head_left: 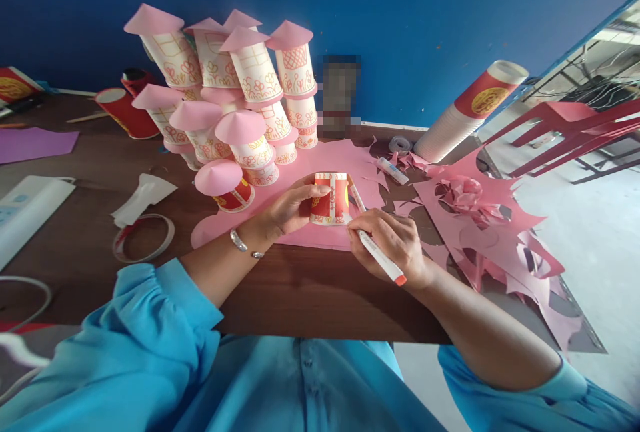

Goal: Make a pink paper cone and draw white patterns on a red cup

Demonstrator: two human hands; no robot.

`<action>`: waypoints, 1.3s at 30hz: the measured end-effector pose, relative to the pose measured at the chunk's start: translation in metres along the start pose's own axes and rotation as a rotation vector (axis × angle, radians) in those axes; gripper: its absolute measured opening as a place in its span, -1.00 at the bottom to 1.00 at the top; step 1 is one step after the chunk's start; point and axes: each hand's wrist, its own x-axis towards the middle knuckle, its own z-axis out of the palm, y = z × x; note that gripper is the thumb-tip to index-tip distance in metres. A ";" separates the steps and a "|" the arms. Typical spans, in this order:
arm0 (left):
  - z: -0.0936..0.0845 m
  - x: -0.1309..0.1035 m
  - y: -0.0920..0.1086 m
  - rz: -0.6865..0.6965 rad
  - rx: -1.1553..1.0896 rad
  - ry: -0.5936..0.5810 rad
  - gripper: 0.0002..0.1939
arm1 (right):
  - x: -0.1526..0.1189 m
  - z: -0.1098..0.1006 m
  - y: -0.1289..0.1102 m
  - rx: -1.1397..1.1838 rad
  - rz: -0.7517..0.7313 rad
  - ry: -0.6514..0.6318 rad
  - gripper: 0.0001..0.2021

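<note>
My left hand (295, 205) is wrapped round the side of a small red-and-white paper cup (338, 200), with the thumb across its front. Reddish drawing runs along the cup's white lower band. Pinched in my right hand (393, 235) is a white marker (377, 255) with an orange end, its other end close to the cup's lower right edge. A second slim white pen (357, 199) shows just beyond my right fingers; whether I hold it too is unclear. Pink paper (320, 237) lies under the cup. Left of it stands a red cup with a pink cone roof (218, 177).
Several stacked paper-cup towers (257, 72) with pink cones stand behind my left hand. At the right lean a tall stack of cups (473, 109) and pink paper scraps (495, 239). A tape roll (120, 245), a glue stick (393, 171) and a power strip (30, 209) lie about.
</note>
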 end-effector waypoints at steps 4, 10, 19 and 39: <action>-0.001 0.000 0.000 -0.004 0.006 0.011 -0.61 | 0.000 0.000 0.000 0.006 -0.012 -0.006 -0.82; 0.000 -0.001 0.000 -0.005 0.012 0.026 -0.56 | -0.001 0.001 -0.001 0.017 -0.018 -0.013 -0.81; -0.003 0.000 -0.003 0.010 -0.017 0.003 -0.66 | 0.000 0.001 0.000 0.013 -0.002 0.005 -0.80; -0.003 0.000 -0.004 0.011 -0.038 0.007 -0.62 | 0.002 0.001 0.000 -0.036 0.021 0.021 -0.81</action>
